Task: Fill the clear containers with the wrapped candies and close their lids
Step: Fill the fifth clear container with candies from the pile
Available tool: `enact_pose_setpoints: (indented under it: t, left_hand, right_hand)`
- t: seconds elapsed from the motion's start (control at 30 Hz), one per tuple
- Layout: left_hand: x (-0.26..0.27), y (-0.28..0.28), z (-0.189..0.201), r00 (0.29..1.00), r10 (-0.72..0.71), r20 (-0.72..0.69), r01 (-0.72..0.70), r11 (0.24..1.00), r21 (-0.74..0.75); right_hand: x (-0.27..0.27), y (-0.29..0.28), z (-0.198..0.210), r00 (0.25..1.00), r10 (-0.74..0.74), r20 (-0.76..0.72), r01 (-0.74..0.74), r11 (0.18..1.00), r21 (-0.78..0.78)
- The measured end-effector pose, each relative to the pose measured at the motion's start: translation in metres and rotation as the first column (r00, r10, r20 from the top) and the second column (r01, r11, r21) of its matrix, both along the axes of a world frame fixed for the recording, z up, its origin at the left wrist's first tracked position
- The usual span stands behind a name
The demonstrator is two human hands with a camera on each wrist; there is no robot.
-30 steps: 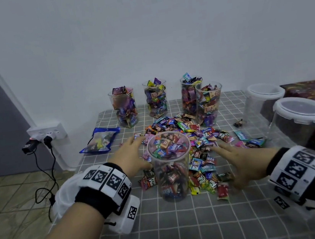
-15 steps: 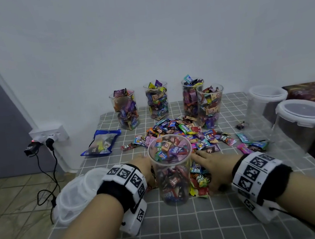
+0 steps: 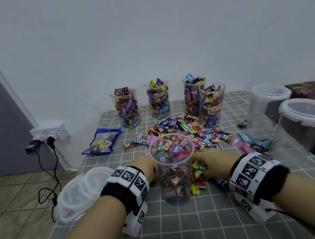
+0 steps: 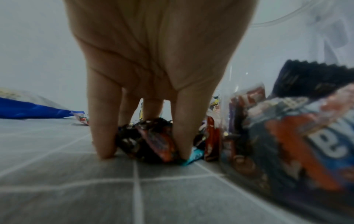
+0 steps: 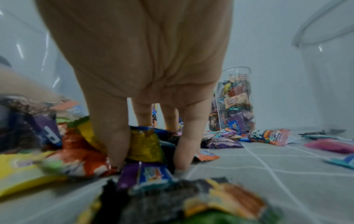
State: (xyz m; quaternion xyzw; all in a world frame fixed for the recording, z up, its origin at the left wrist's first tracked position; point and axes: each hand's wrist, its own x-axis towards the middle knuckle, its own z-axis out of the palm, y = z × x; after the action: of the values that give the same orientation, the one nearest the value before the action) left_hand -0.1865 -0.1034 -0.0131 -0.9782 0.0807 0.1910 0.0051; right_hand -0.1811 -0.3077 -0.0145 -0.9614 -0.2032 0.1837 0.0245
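Your 2 bare forearms each wear a black wristband [image 3: 122,192] wrapped in white blocks printed with black square markers, camera housing [image 3: 134,219] beneath.

— From my console the head view looks evenly lit, soft and slightly dim; the wall [image 3: 160,28] bows at the edges.

— And the wrists?

— I see both smeared: the near container [image 4: 287,144] blurs, foreground candies [image 5: 191,201] are out of focus, and faint glare streaks the clear plastic.
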Motion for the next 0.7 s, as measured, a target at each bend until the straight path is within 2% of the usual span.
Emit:
enact_pose_setpoints:
  t: [0.4,0.7]
  left_hand:
    - [0.003,0.006,-0.01,0.975,0.198,0.1,-0.162,0.944,-0.286]
    - [0.002,0.012,-0.006,0.935,0.165,0.313,-0.1,0.972,-0.215]
  right_hand:
    - [-0.005,-0.002,0.005,0.994,-0.03,0.101,0.024,0.998,0.064]
    - [-0.007,-0.007,0.012,0.979,-0.103,0.178,0.071,0.981,0.181]
